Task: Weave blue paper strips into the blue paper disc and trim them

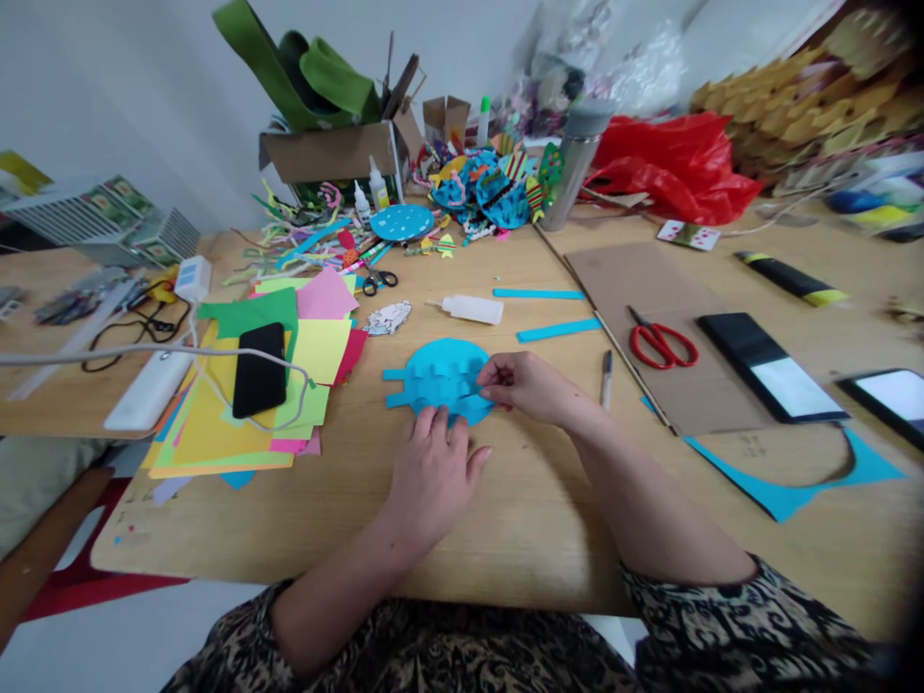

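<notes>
A round blue paper piece lies on the wooden table, with raised blue strips across it and two tabs at its left side. My left hand rests with fingers spread on its lower edge. At the right edge, my right hand is pinched on part of the blue paper. Just behind the piece, a white glue bottle lies on its side. Two loose blue strips are to the right of the bottle. A white paper cutout sits to the left of it.
Coloured paper sheets with a black phone are at left. Red scissors and another phone are on cardboard at right, near a pen and blue offcut. Behind stand a flask and box.
</notes>
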`<state>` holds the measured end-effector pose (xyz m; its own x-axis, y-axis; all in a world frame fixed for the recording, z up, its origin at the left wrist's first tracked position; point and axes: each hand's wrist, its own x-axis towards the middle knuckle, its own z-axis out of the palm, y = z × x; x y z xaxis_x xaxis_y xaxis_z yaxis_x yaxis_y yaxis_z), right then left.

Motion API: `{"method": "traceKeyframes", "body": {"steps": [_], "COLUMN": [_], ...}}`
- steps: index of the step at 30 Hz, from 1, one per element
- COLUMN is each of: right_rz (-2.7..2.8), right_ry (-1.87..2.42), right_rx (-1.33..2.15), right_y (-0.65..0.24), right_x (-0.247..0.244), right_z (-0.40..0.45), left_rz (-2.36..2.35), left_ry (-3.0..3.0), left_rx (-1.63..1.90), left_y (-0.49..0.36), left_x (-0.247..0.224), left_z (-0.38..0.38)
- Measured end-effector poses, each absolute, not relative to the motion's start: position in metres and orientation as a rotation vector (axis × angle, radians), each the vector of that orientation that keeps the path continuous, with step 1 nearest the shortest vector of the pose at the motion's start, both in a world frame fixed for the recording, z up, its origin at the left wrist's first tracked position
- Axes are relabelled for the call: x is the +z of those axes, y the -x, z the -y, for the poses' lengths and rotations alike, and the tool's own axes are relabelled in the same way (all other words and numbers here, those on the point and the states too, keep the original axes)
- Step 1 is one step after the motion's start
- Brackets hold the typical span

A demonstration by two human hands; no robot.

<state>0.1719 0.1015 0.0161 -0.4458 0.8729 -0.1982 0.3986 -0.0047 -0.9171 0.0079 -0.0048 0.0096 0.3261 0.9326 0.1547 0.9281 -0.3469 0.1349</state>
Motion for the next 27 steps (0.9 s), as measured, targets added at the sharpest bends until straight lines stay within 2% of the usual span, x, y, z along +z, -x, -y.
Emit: {"method": "traceKeyframes", "body": {"steps": [10, 22, 27], "right_rz": [1.804, 2.152, 2.194], "right_ry": [1.301, 1.513, 1.553], "right_rx": [1.485, 1.006, 0.938], "right_y": [-0.1692, -0.1659, -0.1643], "right_x": [0.0191, 0.0164, 0.0178], "right_z": [-0.1003, -0.0968, -0.0945], "left_rz": [-1.810, -1.797, -1.756], "left_ry": [-2.542, -2.548, -2.552], "left_rx": [0.234, 0.266, 0.310], "left_y": [-0.0098, -0.0113, -0.0136], "left_x": [0.0108, 0.0090, 0.0081], "left_z": [0.0034, 0.0019, 0.0040]}}
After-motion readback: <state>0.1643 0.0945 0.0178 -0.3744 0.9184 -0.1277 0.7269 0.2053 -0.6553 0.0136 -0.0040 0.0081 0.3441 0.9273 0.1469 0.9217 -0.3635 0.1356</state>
